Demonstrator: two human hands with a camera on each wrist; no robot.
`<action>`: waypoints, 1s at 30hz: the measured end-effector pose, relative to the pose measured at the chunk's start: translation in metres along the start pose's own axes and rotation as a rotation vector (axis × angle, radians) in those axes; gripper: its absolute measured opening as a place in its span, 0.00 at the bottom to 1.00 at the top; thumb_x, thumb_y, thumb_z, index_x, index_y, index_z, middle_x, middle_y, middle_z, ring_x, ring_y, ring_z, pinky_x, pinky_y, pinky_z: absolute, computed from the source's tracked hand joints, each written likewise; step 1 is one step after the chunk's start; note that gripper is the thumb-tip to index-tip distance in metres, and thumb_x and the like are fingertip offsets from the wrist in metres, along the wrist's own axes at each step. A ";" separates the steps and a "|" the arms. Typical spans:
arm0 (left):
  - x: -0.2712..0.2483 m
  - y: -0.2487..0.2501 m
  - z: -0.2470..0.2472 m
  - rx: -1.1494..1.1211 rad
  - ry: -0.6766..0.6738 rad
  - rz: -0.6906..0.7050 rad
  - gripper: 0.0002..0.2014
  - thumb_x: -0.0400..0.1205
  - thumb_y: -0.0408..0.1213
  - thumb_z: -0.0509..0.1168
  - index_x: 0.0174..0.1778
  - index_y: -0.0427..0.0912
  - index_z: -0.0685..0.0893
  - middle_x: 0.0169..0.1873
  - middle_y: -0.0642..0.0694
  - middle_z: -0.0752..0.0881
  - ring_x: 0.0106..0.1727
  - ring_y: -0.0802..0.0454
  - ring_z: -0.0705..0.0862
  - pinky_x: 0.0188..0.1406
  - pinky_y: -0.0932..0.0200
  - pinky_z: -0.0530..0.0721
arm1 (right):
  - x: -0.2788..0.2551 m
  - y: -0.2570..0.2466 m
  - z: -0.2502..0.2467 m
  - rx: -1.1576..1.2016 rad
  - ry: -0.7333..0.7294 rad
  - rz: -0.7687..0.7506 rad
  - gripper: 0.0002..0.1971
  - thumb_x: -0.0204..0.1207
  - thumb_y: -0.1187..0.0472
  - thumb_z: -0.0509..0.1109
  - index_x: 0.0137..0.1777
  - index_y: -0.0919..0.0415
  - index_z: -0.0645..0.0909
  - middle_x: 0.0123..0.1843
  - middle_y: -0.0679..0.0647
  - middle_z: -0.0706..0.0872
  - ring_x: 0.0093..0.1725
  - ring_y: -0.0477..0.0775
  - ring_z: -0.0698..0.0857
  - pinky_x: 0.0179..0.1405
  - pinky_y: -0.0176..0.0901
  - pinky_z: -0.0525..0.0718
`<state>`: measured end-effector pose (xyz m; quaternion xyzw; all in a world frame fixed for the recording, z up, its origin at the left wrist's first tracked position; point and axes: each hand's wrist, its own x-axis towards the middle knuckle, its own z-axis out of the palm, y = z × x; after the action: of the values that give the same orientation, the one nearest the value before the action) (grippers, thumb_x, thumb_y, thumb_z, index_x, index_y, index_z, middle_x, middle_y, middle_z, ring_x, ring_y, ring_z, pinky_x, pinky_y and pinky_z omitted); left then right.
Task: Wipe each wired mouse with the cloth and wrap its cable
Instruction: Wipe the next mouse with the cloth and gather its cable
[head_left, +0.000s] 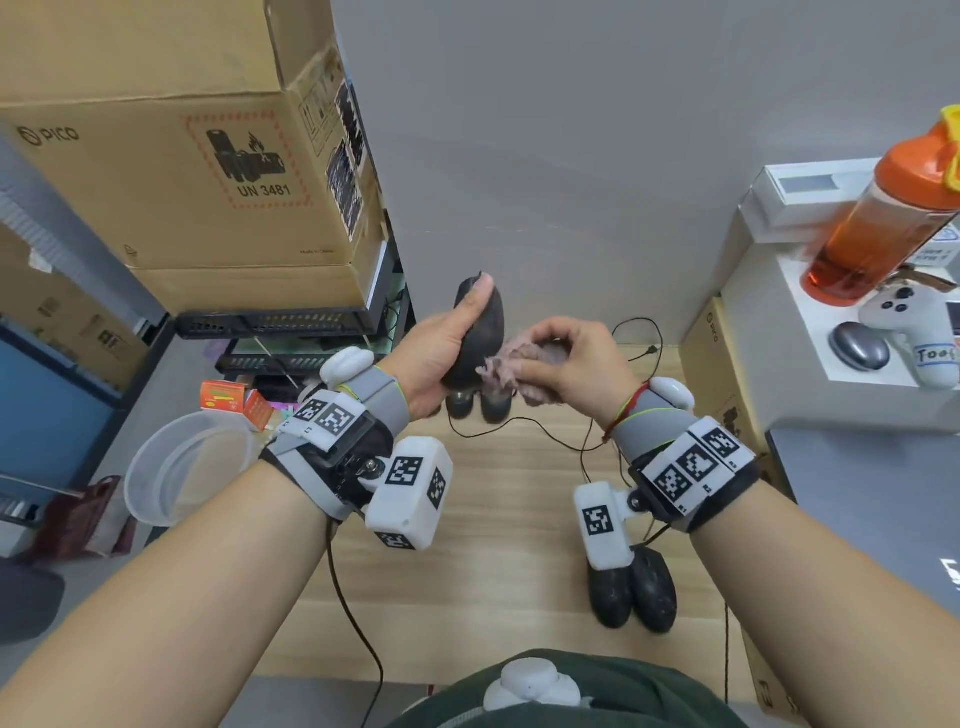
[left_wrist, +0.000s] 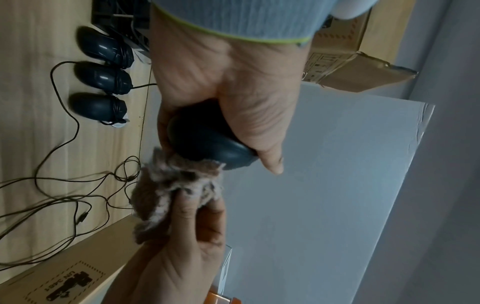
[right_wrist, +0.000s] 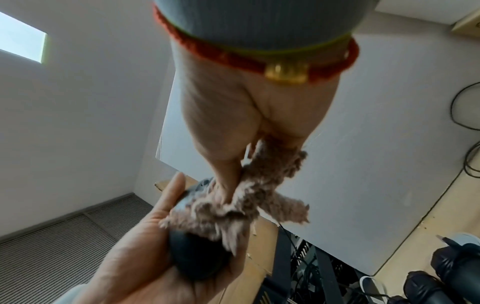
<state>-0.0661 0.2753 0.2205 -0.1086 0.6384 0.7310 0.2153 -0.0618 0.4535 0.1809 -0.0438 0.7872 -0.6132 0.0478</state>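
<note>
The wooden bench (head_left: 493, 519) is where everything sits. Two black mice (head_left: 631, 584) are parked near its front edge toward the right side, more mice (head_left: 480, 400) toward the back, and loose cables (head_left: 587, 441) are trailed across the middle.

Above the back half of the bench, one black mouse (head_left: 480, 332) is held up off the surface. It's clasped by the left hand (head_left: 441, 348), thumb run along its top, with the long axis pointing up and away toward the wall.

The fuzzy pinkish cloth (head_left: 511, 366) is bunched in the right hand (head_left: 576, 364), fingers clenched round it, and pressed onto the right flank of the mouse, near its lower end.

So the wipe probably has to be run along that upright axis, cloth side being the right. Its cable can't be traced for sure.
</note>
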 end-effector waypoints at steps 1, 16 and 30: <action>-0.001 0.000 -0.001 -0.022 -0.002 -0.002 0.34 0.83 0.64 0.64 0.64 0.33 0.84 0.57 0.33 0.90 0.55 0.37 0.90 0.54 0.48 0.89 | 0.000 -0.002 -0.001 0.005 0.050 -0.022 0.15 0.61 0.50 0.85 0.44 0.52 0.87 0.38 0.54 0.91 0.36 0.60 0.89 0.38 0.51 0.86; -0.008 -0.014 0.008 0.057 -0.110 -0.029 0.44 0.84 0.73 0.37 0.47 0.38 0.85 0.31 0.37 0.84 0.26 0.44 0.80 0.27 0.58 0.78 | 0.006 -0.025 -0.002 -0.087 0.167 -0.114 0.10 0.69 0.50 0.79 0.43 0.48 0.81 0.39 0.54 0.86 0.31 0.54 0.85 0.35 0.52 0.88; -0.005 -0.011 0.003 0.026 -0.058 -0.052 0.40 0.84 0.74 0.47 0.46 0.38 0.87 0.34 0.36 0.87 0.29 0.42 0.82 0.29 0.57 0.81 | 0.012 -0.007 0.004 -0.244 0.152 0.014 0.08 0.64 0.46 0.71 0.40 0.43 0.77 0.43 0.54 0.86 0.42 0.61 0.88 0.44 0.64 0.88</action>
<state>-0.0559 0.2784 0.2134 -0.1013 0.6382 0.7196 0.2542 -0.0736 0.4463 0.1868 0.0029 0.8577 -0.5140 -0.0132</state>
